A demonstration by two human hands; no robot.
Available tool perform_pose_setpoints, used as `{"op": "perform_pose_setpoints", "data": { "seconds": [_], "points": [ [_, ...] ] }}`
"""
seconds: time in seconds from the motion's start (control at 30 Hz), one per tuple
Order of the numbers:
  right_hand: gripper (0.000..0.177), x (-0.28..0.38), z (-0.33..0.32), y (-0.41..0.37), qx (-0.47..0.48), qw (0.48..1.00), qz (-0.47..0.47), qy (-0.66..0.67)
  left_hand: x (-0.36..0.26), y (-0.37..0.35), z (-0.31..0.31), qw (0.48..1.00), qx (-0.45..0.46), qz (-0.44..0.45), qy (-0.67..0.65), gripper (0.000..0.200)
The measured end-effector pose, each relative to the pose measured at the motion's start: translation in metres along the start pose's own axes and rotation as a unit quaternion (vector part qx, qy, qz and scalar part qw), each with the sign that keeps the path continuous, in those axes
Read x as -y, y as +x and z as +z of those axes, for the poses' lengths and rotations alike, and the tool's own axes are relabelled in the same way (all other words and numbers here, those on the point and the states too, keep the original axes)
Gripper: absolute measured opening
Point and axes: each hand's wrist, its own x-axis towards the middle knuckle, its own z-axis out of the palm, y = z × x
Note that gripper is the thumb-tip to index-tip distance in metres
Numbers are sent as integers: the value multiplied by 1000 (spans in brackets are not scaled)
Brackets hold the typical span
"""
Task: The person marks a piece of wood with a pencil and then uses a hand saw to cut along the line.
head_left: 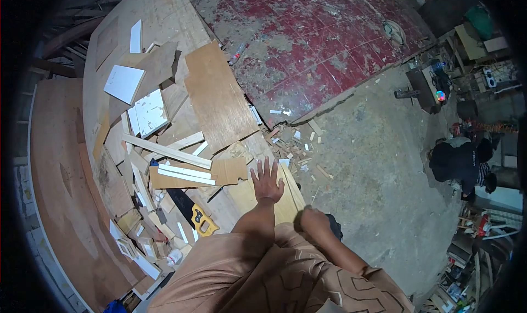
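Note:
My left hand point(267, 182) lies flat with fingers spread on a pale plywood board point(247, 199) near the bench's edge. At that board's right side my right hand point(317, 221) is closed in a fist. Its fingers are turned away, so what it grips, if anything, is hidden. A handsaw point(204, 223) with a yellow handle and black blade lies left of my left forearm. Just beyond it a brown cardboard piece point(230, 167) carries white strips point(186, 174). A larger brown plywood sheet point(219, 96) lies past my left hand.
Wood strips point(164, 150), white panels point(125, 84) and offcuts clutter the bench on the left. Wood scraps point(296, 148) litter the concrete floor point(373, 165) beside a raised red tiled floor point(307, 55). Dark clothing point(454, 162) and piled items stand at far right.

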Motion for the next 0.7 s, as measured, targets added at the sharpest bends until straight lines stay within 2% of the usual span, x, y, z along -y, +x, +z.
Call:
{"op": "perform_pose_setpoints", "data": {
  "seconds": [0.1,0.23,0.3,0.37,0.4,0.53,0.63,0.7],
  "points": [
    [28,3,-11,-15,33,999,37,-9,0,-1,1,1000,2,0,7,77],
    [30,12,14,71,-16,997,-74,-6,-1,2,-4,999,25,-14,20,76],
    [32,35,20,110,-32,999,-26,16,-5,0,-7,998,45,-25,22,76],
    [37,32,42,143,-25,1000,-17,2,-5,3,-10,995,74,-29,60,74],
    [41,36,41,145,-17,1000,-6,-8,-6,3,-12,994,79,-33,60,71],
    [43,35,32,132,-32,999,-9,2,-5,1,-11,998,54,-27,32,70],
    [41,34,34,121,-74,996,-41,4,-4,-1,-8,997,51,-20,50,70],
    [37,34,40,119,-115,992,-57,14,-1,-2,3,999,3,-11,53,70]
  ]
}}
